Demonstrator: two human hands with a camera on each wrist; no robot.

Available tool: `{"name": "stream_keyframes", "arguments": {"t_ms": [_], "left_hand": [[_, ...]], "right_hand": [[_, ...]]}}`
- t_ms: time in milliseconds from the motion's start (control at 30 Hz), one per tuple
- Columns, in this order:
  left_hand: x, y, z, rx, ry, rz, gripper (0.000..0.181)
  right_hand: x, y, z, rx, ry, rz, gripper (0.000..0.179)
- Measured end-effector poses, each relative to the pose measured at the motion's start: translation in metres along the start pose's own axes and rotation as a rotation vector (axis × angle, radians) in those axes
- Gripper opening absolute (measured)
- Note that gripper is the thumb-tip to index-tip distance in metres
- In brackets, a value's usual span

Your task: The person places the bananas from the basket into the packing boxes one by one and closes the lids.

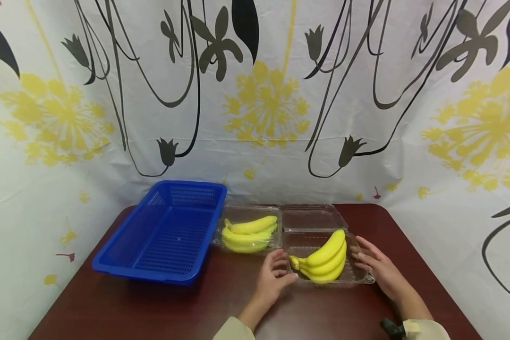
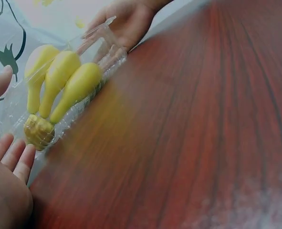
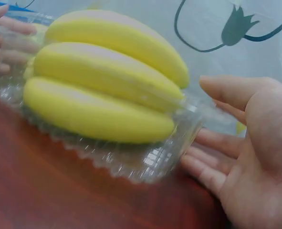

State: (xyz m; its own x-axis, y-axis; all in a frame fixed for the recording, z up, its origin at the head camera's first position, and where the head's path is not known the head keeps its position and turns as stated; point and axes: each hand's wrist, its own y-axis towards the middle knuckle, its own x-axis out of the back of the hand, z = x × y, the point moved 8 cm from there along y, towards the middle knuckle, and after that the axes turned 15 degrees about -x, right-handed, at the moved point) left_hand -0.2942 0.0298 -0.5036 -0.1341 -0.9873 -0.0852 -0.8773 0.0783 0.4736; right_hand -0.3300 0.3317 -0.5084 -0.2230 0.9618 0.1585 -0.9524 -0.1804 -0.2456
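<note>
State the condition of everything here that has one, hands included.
Blue plastic basket, right side up.
Left clear plastic container, apparently closed.
Left banana bunch, unpeeled, inside that container.
Right clear plastic container, open, its lid folded back.
Right banana bunch, unpeeled, lying in that container.
Left hand, fingers apart, at the right container's left edge.
Right hand, fingers loose, at its right edge.

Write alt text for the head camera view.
A person's left hand and right hand flank an open clear container holding bananas on a dark red table. To the left sit another clear container holding more bananas, then a blue basket.
</note>
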Motion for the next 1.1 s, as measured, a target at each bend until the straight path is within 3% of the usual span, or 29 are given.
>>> {"name": "stream_keyframes", "arguments": {"t_ms": [300,633,900,1100], "left_hand": [[-0.005,0.000,0.012,0.020,0.025,0.083,0.082],[-0.006,-0.001,0.012,-0.007,0.055,0.125,0.082],[-0.006,0.000,0.013,-0.013,0.060,0.060,0.079],[-0.004,0.000,0.014,-0.006,0.082,0.047,0.079]], "right_hand": [[0.018,0.024,0.020,-0.063,-0.063,-0.144,0.074],[0.018,0.046,0.045,-0.201,0.083,-0.332,0.090],[0.011,0.052,0.050,-0.196,0.143,-0.296,0.083],[0.006,0.052,0.050,-0.185,0.109,-0.253,0.084]]}}
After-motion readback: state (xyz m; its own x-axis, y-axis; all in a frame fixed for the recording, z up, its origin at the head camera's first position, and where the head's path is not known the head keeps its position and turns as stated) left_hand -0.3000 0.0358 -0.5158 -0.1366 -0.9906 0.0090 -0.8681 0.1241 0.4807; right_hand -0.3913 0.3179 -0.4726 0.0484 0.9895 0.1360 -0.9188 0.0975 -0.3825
